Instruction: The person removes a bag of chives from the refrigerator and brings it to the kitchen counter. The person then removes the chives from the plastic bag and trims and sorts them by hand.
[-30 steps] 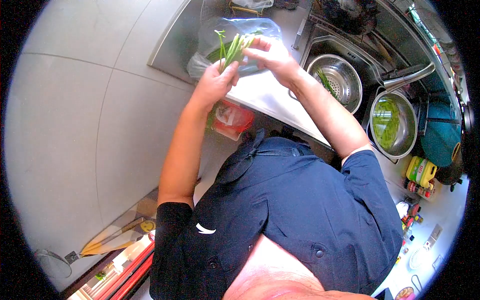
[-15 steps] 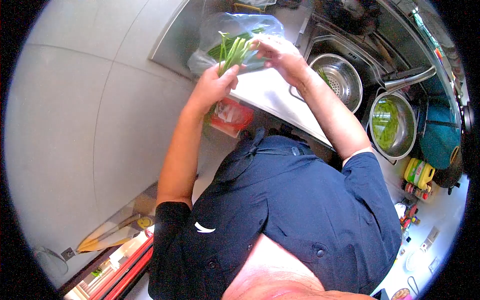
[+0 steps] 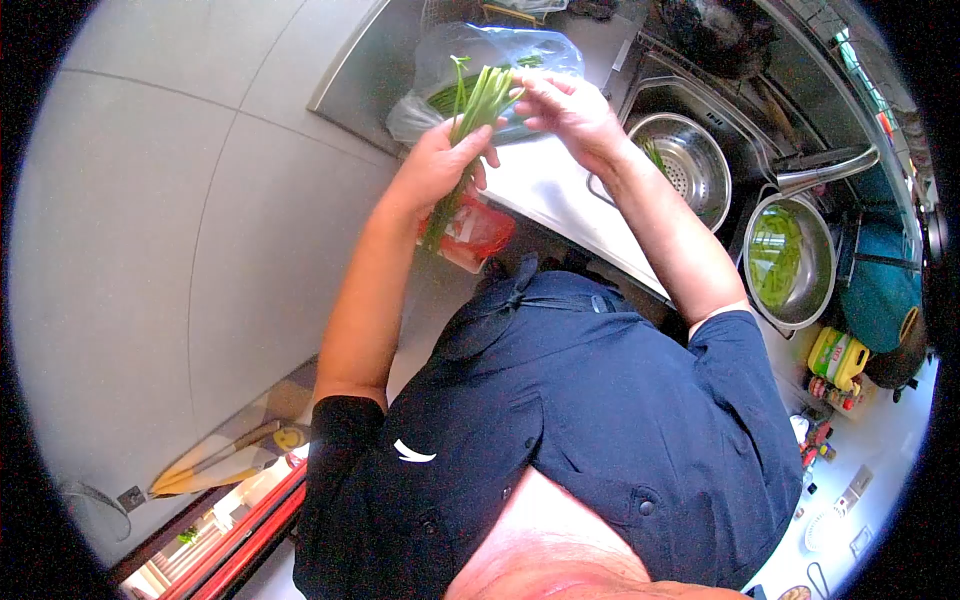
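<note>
Left hand (image 3: 438,168) clasps green stalks (image 3: 484,100) | right hand (image 3: 578,118): pinch unclear | bottle label (image 3: 826,353): illegible

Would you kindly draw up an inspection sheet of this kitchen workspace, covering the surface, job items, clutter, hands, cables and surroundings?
Surface: white countertop; a clear plastic bag holding green stalks lies on the counter.
Job's things: bunch of chive-like stalks in hand; steel colander at the sink with some green stalks inside; steel bowl nearby holding light-green pieces.
Clutter: yellow jug with small items beside it; red bag below the counter edge, contents unclear.
Grippers: bare hands; left hand grips the bunch, right hand is at its upper ends, contact unclear.
Cables: nothing seen.
Surroundings: steel faucet near the bowl; large grey tiles to the left.
</note>
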A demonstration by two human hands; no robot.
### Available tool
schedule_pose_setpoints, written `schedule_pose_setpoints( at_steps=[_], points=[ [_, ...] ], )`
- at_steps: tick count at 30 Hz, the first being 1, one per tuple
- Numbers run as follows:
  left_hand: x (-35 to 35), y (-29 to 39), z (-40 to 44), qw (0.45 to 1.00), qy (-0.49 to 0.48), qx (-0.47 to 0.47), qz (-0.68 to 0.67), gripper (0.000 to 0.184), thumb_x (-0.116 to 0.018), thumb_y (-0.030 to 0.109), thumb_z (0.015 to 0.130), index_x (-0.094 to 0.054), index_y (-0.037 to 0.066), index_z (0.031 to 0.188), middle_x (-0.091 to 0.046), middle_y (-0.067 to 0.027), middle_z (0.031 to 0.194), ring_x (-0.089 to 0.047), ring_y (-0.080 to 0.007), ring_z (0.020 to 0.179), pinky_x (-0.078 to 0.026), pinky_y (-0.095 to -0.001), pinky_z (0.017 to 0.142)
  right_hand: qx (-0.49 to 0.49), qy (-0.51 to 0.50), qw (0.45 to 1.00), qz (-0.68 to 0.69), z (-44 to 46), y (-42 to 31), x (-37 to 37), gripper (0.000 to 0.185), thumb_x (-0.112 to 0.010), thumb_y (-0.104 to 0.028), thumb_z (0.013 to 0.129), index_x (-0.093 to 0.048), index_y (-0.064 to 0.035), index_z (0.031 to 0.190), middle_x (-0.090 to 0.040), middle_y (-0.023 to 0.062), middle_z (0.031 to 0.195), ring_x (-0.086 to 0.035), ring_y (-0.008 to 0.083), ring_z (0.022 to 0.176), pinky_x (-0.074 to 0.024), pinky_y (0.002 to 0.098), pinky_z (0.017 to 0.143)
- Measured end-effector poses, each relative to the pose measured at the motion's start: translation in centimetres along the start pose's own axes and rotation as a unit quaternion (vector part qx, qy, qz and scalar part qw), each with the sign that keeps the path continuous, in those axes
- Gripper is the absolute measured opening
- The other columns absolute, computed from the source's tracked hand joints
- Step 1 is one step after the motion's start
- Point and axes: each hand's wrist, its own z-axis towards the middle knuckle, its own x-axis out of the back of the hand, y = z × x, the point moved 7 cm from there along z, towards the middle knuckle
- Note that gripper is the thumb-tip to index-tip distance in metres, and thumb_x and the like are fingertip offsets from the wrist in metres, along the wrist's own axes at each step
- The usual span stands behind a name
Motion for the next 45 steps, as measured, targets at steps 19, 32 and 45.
schedule_pose_setpoints(
  at_steps=[19,32,45],
  points=[
    [1.7,-1.3,0.7,0.997,0.053,-0.017,0.063,0.019,-0.058,0.021,0.100,-0.067,0.006,0.107,-0.048,0.0077,0.069,-0.042,-0.0034,0.057,-0.032,-0.0220,0.051,0.107,0.059,0.946,-0.299,0.1,-1.9,1.1,0.033,-0.067,-0.035,0.092,-0.073,-0.0034,0.088,-0.068,0.0017,0.068,-0.062,0.0087,0.062,-0.0504,0.0264,0.058],
    [0.3,-0.6,-0.1,0.968,0.026,-0.097,0.232,0.028,-0.065,0.024,0.095,-0.067,0.001,0.111,-0.067,-0.0073,0.081,-0.057,-0.0127,0.074,-0.048,-0.0336,0.071,0.193,-0.031,0.916,-0.352,-0.6,-5.8,-0.9,0.028,-0.074,-0.029,0.089,-0.075,-0.0046,0.103,-0.074,0.0023,0.092,-0.063,0.0069,0.086,-0.0511,0.0268,0.079],
    [0.0,-0.6,-0.1,0.971,-0.004,-0.055,0.232,0.026,-0.061,0.021,0.098,-0.067,0.004,0.116,-0.067,-0.0019,0.092,-0.057,-0.0088,0.084,-0.048,-0.0271,0.076,0.131,-0.048,0.930,-0.339,-0.2,-4.4,-0.8,0.026,-0.072,-0.027,0.091,-0.074,-0.0021,0.099,-0.072,0.0008,0.089,-0.063,0.0066,0.083,-0.0517,0.0258,0.080]
  ],
)
